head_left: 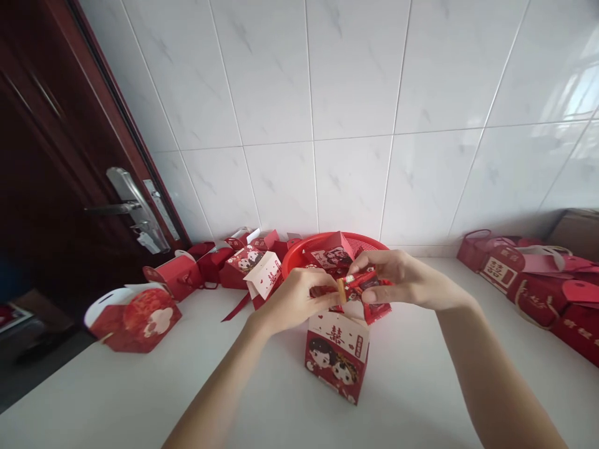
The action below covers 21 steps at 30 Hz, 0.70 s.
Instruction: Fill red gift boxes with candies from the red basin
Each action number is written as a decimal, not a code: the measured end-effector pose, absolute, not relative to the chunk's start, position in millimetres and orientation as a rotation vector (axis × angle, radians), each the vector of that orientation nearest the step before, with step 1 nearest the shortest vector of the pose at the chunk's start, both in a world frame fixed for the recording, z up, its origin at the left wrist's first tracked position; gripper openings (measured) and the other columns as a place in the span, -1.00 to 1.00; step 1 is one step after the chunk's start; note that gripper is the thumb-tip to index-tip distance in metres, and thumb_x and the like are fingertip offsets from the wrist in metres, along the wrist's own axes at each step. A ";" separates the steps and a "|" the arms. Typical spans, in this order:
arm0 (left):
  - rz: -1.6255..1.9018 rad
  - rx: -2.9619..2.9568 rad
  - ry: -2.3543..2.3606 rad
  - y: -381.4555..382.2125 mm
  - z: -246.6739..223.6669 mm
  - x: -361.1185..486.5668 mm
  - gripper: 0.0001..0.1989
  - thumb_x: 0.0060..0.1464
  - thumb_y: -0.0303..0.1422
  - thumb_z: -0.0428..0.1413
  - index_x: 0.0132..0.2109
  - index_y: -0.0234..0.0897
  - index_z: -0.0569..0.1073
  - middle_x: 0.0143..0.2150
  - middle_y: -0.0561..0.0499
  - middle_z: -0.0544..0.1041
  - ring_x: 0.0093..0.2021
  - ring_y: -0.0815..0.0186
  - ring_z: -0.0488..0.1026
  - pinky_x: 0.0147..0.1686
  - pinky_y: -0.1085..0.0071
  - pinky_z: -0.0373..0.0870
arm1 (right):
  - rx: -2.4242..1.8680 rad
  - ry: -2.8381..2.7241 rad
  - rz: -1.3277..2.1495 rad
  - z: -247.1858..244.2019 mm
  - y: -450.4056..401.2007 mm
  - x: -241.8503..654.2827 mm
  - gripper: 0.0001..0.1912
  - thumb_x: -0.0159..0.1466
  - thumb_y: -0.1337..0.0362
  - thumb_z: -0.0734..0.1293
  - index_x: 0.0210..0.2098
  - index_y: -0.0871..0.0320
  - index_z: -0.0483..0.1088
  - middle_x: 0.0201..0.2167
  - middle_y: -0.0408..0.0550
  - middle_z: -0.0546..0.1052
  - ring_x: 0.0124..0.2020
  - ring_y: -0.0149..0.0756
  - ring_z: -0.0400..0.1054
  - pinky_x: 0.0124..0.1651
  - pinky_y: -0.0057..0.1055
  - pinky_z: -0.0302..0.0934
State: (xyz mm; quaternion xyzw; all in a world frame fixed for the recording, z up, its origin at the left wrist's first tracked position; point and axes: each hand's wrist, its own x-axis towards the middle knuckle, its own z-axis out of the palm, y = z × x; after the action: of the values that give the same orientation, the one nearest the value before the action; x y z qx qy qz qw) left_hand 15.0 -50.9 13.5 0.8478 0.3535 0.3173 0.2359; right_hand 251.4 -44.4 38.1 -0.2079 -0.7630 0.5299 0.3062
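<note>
A red and cream gift box [337, 358] with two cartoon figures stands on the white table in front of me. Just above its top, both my hands are close together. My right hand [405, 280] is closed around red-wrapped candies [377, 305], pinched between thumb and fingers. My left hand [302, 296] is closed too, its fingertips at a red wrapper whose far side they partly hide. A small gold-coloured piece [342, 290] shows between the two hands; which one holds it is unclear. Behind them, a red plastic basket [369, 240] contains red packets and a box.
Several red gift boxes [185, 274] stand left of the basket, with one open-topped red box [135, 318] nearer the left edge. More red boxes with handles [528, 274] line the right side. A tiled wall [355, 75] rises behind the table, and a dark door [60, 125] is at left.
</note>
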 end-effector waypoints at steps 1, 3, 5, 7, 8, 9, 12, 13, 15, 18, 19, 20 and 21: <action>0.875 2.360 0.972 -51.4 11.7 17.3 -0.77 0.23 -0.23 0.17 -0.34 -0.24 0.59 -0.40 0.06 0.55 -0.37 0.34 0.45 -0.33 0.43 0.38 | -0.571 -2.059 1.378 37.7 -44.2 252.8 -0.65 0.20 0.15 0.50 -0.11 0.18 0.45 -0.33 -0.10 0.50 -0.35 -0.39 0.39 -0.33 -0.43 0.32; 0.928 2.403 0.974 -51.4 8.1 20.8 -0.78 0.25 -0.31 0.15 -0.35 -0.24 0.58 -0.40 0.06 0.53 -0.38 0.35 0.44 -0.35 0.44 0.36 | -0.612 -2.121 1.333 36.6 -43.5 254.5 -0.63 0.20 0.12 0.50 -0.08 0.17 0.46 -0.30 -0.08 0.50 -0.33 -0.37 0.39 -0.32 -0.42 0.31; 1.023 2.429 0.985 -50.4 4.6 22.8 -0.82 0.25 -0.36 0.14 -0.32 -0.25 0.58 -0.37 0.04 0.54 -0.37 0.35 0.45 -0.36 0.44 0.35 | -0.647 -2.157 1.289 36.1 -43.0 255.0 -0.62 0.20 0.11 0.49 -0.07 0.16 0.47 -0.28 -0.08 0.51 -0.31 -0.36 0.39 -0.31 -0.41 0.31; 1.086 2.454 1.002 -49.0 1.5 23.7 -0.84 0.24 -0.40 0.14 -0.31 -0.26 0.57 -0.36 0.04 0.52 -0.36 0.35 0.45 -0.37 0.44 0.35 | -0.676 -2.186 1.243 36.1 -42.4 255.0 -0.64 0.22 0.10 0.47 -0.07 0.15 0.47 -0.27 -0.08 0.52 -0.30 -0.35 0.39 -0.29 -0.41 0.31; 1.085 2.466 1.005 -48.4 0.3 23.8 -0.85 0.23 -0.42 0.14 -0.32 -0.26 0.57 -0.35 0.04 0.52 -0.35 0.35 0.45 -0.37 0.43 0.35 | -0.687 -2.202 1.222 36.2 -42.0 254.9 -0.65 0.23 0.10 0.46 -0.07 0.15 0.47 -0.26 -0.08 0.52 -0.29 -0.34 0.40 -0.28 -0.41 0.31; 1.058 2.476 1.002 -48.1 -0.7 23.7 -0.85 0.21 -0.43 0.15 -0.34 -0.25 0.57 -0.33 0.03 0.51 -0.33 0.35 0.46 -0.36 0.43 0.36 | -0.696 -2.218 1.203 36.5 -41.7 254.8 -0.66 0.23 0.10 0.46 -0.07 0.15 0.47 -0.26 -0.07 0.53 -0.29 -0.34 0.40 -0.27 -0.41 0.31; 0.917 2.477 0.992 -48.4 -1.5 22.3 -0.84 0.18 -0.44 0.18 -0.39 -0.24 0.57 -0.20 0.01 0.50 -0.26 0.34 0.48 -0.29 0.41 0.41 | -0.744 -2.272 1.165 37.4 -41.3 254.2 -0.67 0.23 0.10 0.45 -0.09 0.15 0.48 -0.25 -0.06 0.55 -0.27 -0.32 0.42 -0.24 -0.40 0.32; 0.869 2.473 1.001 -48.9 -1.1 21.4 -0.83 0.18 -0.43 0.18 -0.39 -0.24 0.58 -0.16 0.00 0.49 -0.23 0.32 0.49 -0.26 0.39 0.43 | -0.766 -2.288 1.157 37.7 -41.4 253.9 -0.67 0.22 0.10 0.46 -0.10 0.15 0.49 -0.25 -0.06 0.55 -0.27 -0.32 0.43 -0.25 -0.40 0.32; 0.783 2.470 1.031 -49.9 0.6 18.9 -0.79 0.23 -0.39 0.14 -0.36 -0.21 0.60 -0.08 -0.02 0.48 -0.15 0.28 0.49 -0.18 0.34 0.45 | -0.814 -2.307 1.142 38.3 -42.0 253.4 -0.67 0.22 0.10 0.46 -0.10 0.14 0.49 -0.25 -0.06 0.56 -0.27 -0.31 0.44 -0.27 -0.40 0.31; 0.707 2.477 1.088 -50.8 3.8 14.3 -0.72 0.31 -0.27 0.05 -0.25 -0.14 0.65 -0.01 -0.04 0.48 0.00 0.19 0.44 -0.05 0.24 0.45 | -0.846 -2.309 1.129 39.2 -43.1 253.5 -0.66 0.24 0.09 0.44 -0.08 0.13 0.49 -0.23 -0.05 0.58 -0.25 -0.30 0.45 -0.26 -0.40 0.32; 0.692 2.477 1.110 -50.8 4.7 13.0 -0.70 0.32 -0.23 0.03 -0.21 -0.12 0.66 0.00 -0.05 0.48 0.03 0.17 0.43 -0.02 0.21 0.43 | -0.852 -2.315 1.114 39.5 -43.5 253.6 -0.67 0.24 0.09 0.43 -0.08 0.13 0.48 -0.22 -0.06 0.58 -0.24 -0.29 0.46 -0.25 -0.40 0.32; 0.681 2.473 1.133 -50.6 5.3 11.9 -0.69 0.33 -0.20 0.02 -0.18 -0.10 0.66 -0.01 -0.05 0.48 0.05 0.15 0.41 0.00 0.20 0.42 | -0.858 -2.326 1.090 40.0 -44.0 253.8 -0.67 0.25 0.09 0.42 -0.08 0.13 0.48 -0.23 -0.06 0.57 -0.24 -0.30 0.46 -0.25 -0.40 0.32; 0.675 2.466 1.157 -50.3 5.7 11.2 -0.69 0.32 -0.19 0.02 -0.17 -0.09 0.66 -0.04 -0.05 0.48 0.05 0.14 0.40 0.00 0.19 0.42 | -0.863 -2.343 1.058 40.4 -44.5 254.0 -0.68 0.25 0.09 0.42 -0.08 0.12 0.49 -0.23 -0.07 0.57 -0.24 -0.30 0.45 -0.25 -0.40 0.32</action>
State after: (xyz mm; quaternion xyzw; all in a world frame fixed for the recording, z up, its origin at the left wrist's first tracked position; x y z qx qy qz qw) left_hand 11.2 -50.3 5.7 0.8665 0.4066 0.2370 0.1667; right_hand 254.0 -44.5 40.4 -0.3108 -0.8442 0.3811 0.2132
